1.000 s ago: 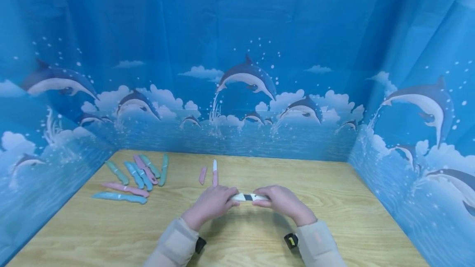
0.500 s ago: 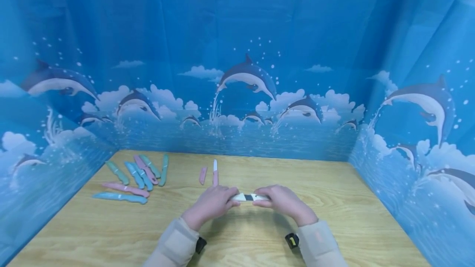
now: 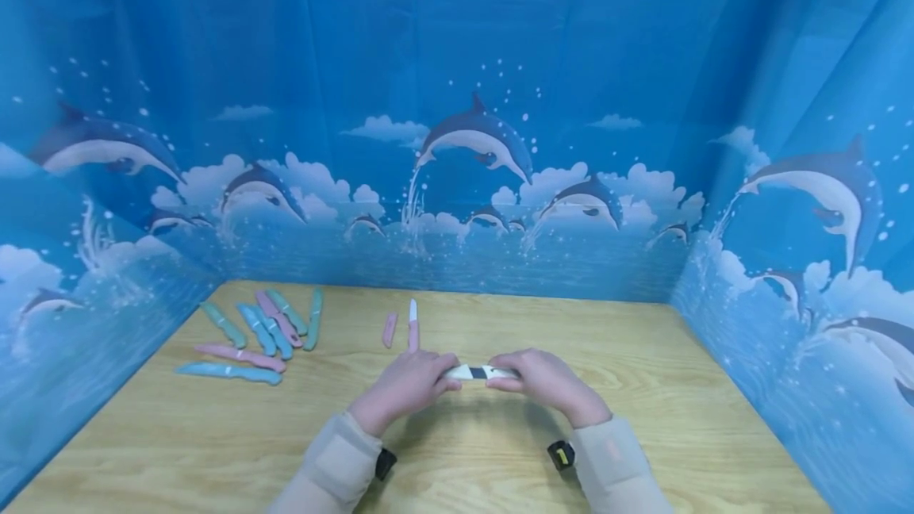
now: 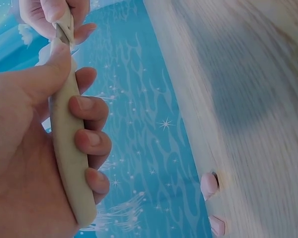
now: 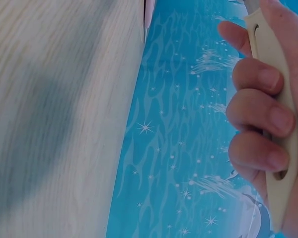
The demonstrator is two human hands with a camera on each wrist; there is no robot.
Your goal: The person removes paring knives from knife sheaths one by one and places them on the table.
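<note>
Both hands hold a cream-coloured paring knife above the table in the head view. My left hand (image 3: 407, 387) has its fingers curled round the cream handle (image 4: 69, 144), thumb along it towards the blade. My right hand (image 3: 546, 387) grips the cream sheath (image 5: 274, 54), a slotted cover, with fingers wrapped round it. Between the hands a short dark stretch of blade (image 3: 478, 373) shows; the rest of the blade is hidden in the sheath. Just beyond the left hand lie a pink knife (image 3: 413, 327) with a bare white blade and a separate pink sheath (image 3: 389, 330).
On the table's left side lie several sheathed knives, among them a blue knife (image 3: 228, 373), a pink knife (image 3: 243, 355) and a green knife (image 3: 314, 320). A blue dolphin-print curtain (image 3: 457, 244) borders the wooden table (image 3: 678, 435) at the back and sides.
The head view has tilted slightly, so the table and curtain sit a little higher in it. Both hands keep their hold, and the stretch of blade between them looks the same.
</note>
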